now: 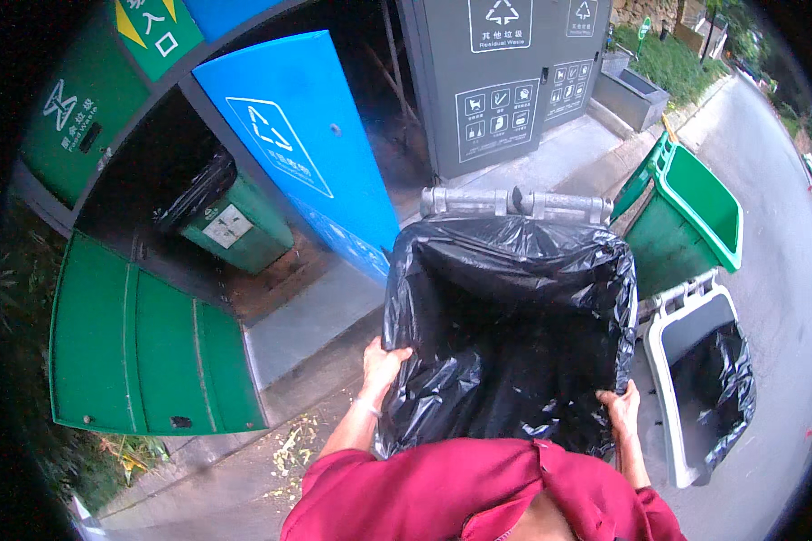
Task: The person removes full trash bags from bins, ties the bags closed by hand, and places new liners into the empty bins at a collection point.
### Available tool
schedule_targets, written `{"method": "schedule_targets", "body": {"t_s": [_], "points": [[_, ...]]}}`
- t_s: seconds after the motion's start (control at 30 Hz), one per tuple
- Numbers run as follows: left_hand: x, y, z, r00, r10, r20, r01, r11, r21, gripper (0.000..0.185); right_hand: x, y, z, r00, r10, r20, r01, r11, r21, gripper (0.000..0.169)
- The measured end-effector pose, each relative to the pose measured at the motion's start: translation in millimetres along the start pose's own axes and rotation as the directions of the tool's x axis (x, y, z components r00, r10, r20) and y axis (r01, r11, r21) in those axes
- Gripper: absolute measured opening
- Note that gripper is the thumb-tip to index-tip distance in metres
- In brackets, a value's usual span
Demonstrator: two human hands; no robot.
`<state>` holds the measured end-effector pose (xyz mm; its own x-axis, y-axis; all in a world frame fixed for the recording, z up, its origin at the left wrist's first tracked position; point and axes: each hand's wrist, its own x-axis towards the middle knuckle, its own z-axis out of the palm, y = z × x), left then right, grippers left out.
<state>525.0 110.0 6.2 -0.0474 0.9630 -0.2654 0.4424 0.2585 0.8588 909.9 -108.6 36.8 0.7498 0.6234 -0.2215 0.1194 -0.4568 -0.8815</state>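
Observation:
Directly before me stands a wheeled bin with a grey hinge bar, lined with a black plastic bag that is folded over its rim. My left hand grips the bag and rim at the left side, thumb on the inside. On the right side my right hand holds the bag's edge in the same way. The bag looks open, its inside dark. The bin's walls are mostly hidden by the bag.
At right stand a green bin and a grey bin with a black liner. A blue cabinet door and a green door hang open at left; between them a green bin sits inside. Grey cabinets stand ahead.

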Motion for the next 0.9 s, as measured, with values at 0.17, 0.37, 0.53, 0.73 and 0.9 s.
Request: {"method": "schedule_targets", "body": {"t_s": [0.17, 0.37, 0.53, 0.73, 0.9], "points": [[-24.3, -11.5, 17.3, 0.991, -0.108, -0.079, 0.087, 0.968, -0.235, 0.033, 24.0, -16.5, -7.0, 0.984, 0.073, 0.16, -0.083, 0.995, 0.057, 0.041], [-48.2, -29.2, 27.6, 0.973, -0.132, -0.19, 0.052, 0.926, -0.375, 0.024, 71.6, 1.4, -3.4, 0.961, 0.016, 0.275, -0.024, 0.999, 0.026, 0.033], [-71.3, -4.9, 29.2, 0.936, -0.191, -0.294, 0.066, 0.919, -0.389, 0.024, 101.7, -11.5, 6.5, 0.932, -0.003, 0.361, 0.02, 0.999, -0.043, 0.032], [-81.1, 1.8, 24.5, 0.888, -0.187, -0.419, 0.007, 0.918, -0.395, 0.023, 123.8, -34.1, 25.5, 0.898, -0.078, 0.432, 0.097, 0.995, -0.023, 0.033], [-74.0, 7.8, 16.1, 0.855, -0.23, -0.465, 0.017, 0.908, -0.42, 0.022, 143.1, -60.3, 53.0, 0.871, -0.155, 0.465, 0.196, 0.98, -0.041, 0.032]]}}
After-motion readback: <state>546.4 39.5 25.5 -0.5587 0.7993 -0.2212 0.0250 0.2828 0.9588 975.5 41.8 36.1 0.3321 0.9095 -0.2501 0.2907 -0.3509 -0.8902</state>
